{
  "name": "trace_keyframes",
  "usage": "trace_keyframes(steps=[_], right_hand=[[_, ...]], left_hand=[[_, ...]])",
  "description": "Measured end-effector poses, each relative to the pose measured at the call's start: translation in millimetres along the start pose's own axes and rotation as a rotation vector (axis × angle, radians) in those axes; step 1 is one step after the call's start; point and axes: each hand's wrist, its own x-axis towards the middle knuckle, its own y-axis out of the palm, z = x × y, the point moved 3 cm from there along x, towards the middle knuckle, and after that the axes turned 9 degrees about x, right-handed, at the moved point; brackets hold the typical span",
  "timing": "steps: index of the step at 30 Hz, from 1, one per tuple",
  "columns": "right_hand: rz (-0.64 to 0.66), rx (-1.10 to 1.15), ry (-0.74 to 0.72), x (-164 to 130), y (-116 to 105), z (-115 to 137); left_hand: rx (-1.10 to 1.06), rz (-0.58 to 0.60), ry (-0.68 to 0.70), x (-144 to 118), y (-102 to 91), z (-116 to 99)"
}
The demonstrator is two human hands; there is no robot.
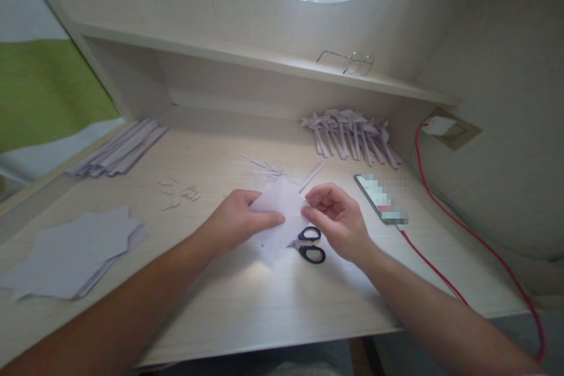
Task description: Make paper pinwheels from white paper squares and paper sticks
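Left hand and right hand each pinch the white paper sheet in their grip; black-handled scissors lie touching at its 5 o'clock on the tabletop.

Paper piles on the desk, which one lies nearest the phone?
The pile of folded paper pieces at the back right, just behind the phone; the other piles lie far left.

Glasses on shelf; phone, red cable on desk
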Motion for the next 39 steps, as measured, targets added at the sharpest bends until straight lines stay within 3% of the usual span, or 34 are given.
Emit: trace_keyframes(steps=[4, 8, 11, 14, 18, 25, 39], right_hand=[[-0.055, 0.085, 0.004, 1.4, 0.9, -3.3], [-0.085, 0.137, 0.036, 2.6, 3.9, -3.7], [-0.120, 0.194, 0.099, 1.7, 6.6, -6.5], [-0.122, 0.236, 0.131, 0.0, 9.0, -10.9], [-0.022, 0.256, 0.095, -2.3, 8.5, -10.0], [0.248, -0.089, -0.137, -2.5, -0.5, 11.7], [0.297, -0.167, -0.167, -1.3, 0.7, 18.3]], left_hand=[[-0.187, -0.088, 0.057, 2.0, -4.6, 1.6], [-0.394, -0.068, 0.135, 3.5, -0.2, 4.0], [-0.304, -0.051, 0.160, 3.8, 7.0, 4.5], [-0.143, -0.110, 0.187, 4.2, 10.4, 5.0], [-0.173, -0.136, 0.139, 5.2, 7.3, 6.3], [-0.244, -0.140, 0.133, 1.7, -3.1, -2.4], [-0.187, -0.119, 0.125, -0.6, -2.7, -5.2]])
